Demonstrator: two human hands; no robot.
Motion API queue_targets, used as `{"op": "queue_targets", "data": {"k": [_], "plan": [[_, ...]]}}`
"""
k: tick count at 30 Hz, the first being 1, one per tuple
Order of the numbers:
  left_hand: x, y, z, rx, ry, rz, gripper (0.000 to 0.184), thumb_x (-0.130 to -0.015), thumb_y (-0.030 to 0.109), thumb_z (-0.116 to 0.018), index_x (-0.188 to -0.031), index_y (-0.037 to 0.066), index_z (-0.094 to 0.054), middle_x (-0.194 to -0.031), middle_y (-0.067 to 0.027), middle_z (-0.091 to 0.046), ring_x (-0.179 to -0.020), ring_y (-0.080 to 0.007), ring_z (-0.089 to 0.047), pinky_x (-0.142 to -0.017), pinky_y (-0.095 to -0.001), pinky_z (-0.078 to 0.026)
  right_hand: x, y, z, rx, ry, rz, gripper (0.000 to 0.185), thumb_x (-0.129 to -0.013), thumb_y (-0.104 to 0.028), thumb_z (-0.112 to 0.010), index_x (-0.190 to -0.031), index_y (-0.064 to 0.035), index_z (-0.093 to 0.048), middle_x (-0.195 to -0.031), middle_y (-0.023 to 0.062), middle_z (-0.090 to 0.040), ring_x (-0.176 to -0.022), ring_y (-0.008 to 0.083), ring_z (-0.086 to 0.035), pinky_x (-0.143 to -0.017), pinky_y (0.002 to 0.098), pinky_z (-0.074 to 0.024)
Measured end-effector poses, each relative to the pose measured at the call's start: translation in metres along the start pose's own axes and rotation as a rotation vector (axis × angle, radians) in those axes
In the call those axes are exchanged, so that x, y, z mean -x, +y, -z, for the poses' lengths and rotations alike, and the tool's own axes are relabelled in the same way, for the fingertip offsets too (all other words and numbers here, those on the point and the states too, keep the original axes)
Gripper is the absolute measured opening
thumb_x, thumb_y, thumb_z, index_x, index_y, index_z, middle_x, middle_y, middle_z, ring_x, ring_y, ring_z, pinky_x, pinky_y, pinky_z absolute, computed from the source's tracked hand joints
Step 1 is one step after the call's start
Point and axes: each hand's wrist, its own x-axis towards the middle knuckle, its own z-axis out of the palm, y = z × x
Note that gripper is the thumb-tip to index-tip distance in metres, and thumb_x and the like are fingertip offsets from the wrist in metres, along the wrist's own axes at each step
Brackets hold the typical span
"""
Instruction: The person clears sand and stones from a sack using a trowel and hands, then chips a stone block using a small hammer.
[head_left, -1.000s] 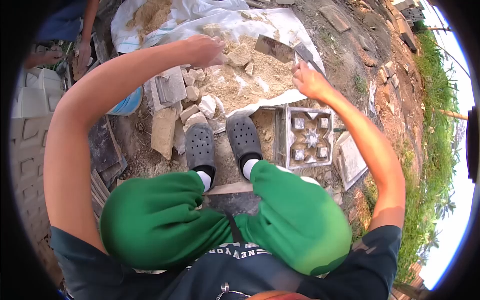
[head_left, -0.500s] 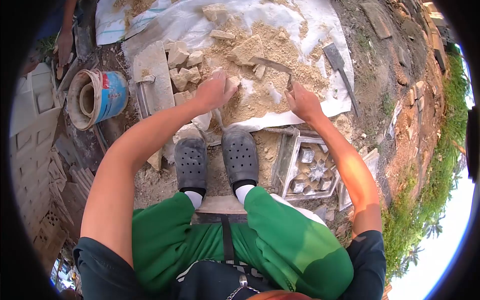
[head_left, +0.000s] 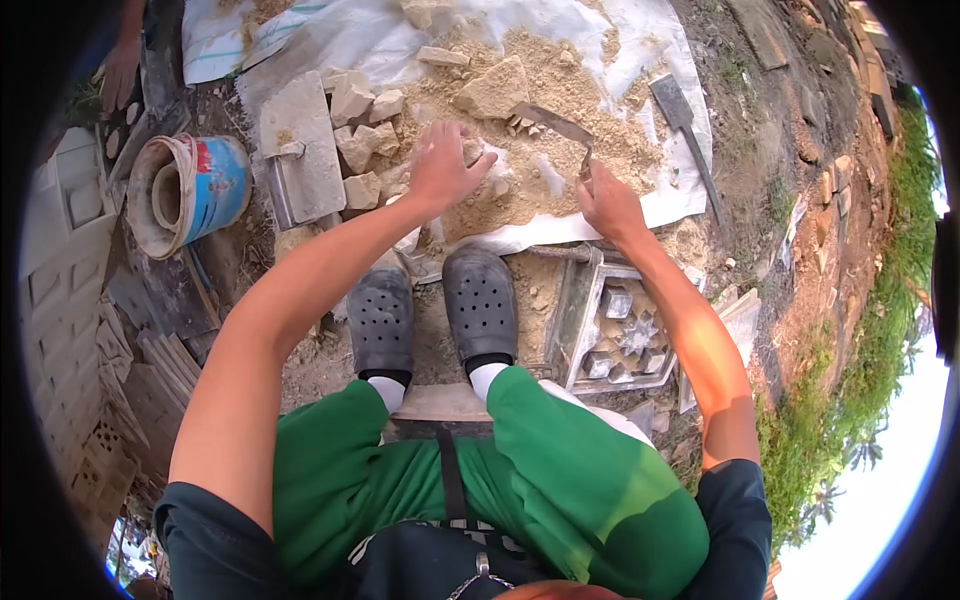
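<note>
My right hand [head_left: 612,205] is closed round the handle of a trowel [head_left: 558,124], whose narrow blade points left over crumbled tan material [head_left: 620,150]. The blade's tip is beside a large pale stone chunk [head_left: 495,90]. My left hand [head_left: 442,170] is over the left part of the crumbled heap, fingers forward and thumb spread to the right. A small lump [head_left: 472,150] shows between thumb and fingers; whether they touch it I cannot tell. Under the heap lies a white sheet [head_left: 655,30].
Broken chunks [head_left: 355,148] and a flat slab [head_left: 300,150] lie left of the heap. A blue-and-white bucket [head_left: 222,190] stands farther left. A dark flat-bladed tool [head_left: 690,140] lies right. Near my feet is a patterned mould [head_left: 620,330]. Another person's hand [head_left: 120,70] shows upper left.
My left hand has moved slightly forward and right, its thumb now spread from the fingers. The trowel blade has shifted slightly right, still in my right hand.
</note>
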Motion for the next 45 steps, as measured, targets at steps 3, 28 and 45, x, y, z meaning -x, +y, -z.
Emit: {"op": "queue_targets", "data": {"k": [3,28,45], "plan": [[0.006,0.009,0.001,-0.040,0.102,-0.138,0.043,-0.087,0.040,-0.069,-0.110,0.006,-0.056,-0.110,-0.0139,-0.055,-0.106,-0.0321,-0.056,-0.092,-0.0454,-0.045,-0.001,0.005,0.000,-0.066,0.081,-0.070,0.030,-0.094,-0.023,-0.057,-0.114,-0.0013,-0.050,-0.088,0.0218,-0.068,-0.075,0.0433,-0.065,-0.064,0.0512,-0.0507],[-0.018,0.019,-0.023,0.111,-0.078,-0.310,0.020,-0.089,0.016,-0.065,-0.107,0.008,-0.062,-0.107,-0.0120,-0.060,-0.099,-0.0346,-0.061,-0.080,-0.0434,-0.053,-0.006,0.017,-0.011,0.037,0.090,-0.056,0.028,-0.091,-0.023,-0.059,-0.110,-0.0049,-0.051,-0.090,0.0169,-0.069,-0.080,0.0402,-0.066,-0.069,0.0491,-0.0520],[-0.068,0.002,-0.002,-0.188,0.120,-0.283,0.076,-0.080,0.029,-0.076,-0.142,0.010,-0.037,-0.134,-0.0143,-0.052,-0.130,-0.0360,-0.043,-0.107,-0.0456,-0.040,-0.003,0.007,-0.006,-0.061,0.088,-0.145,0.032,-0.089,-0.022,-0.059,-0.113,-0.0027,-0.051,-0.095,0.0208,-0.068,-0.082,0.0418,-0.065,-0.071,0.0514,-0.0508]]}}
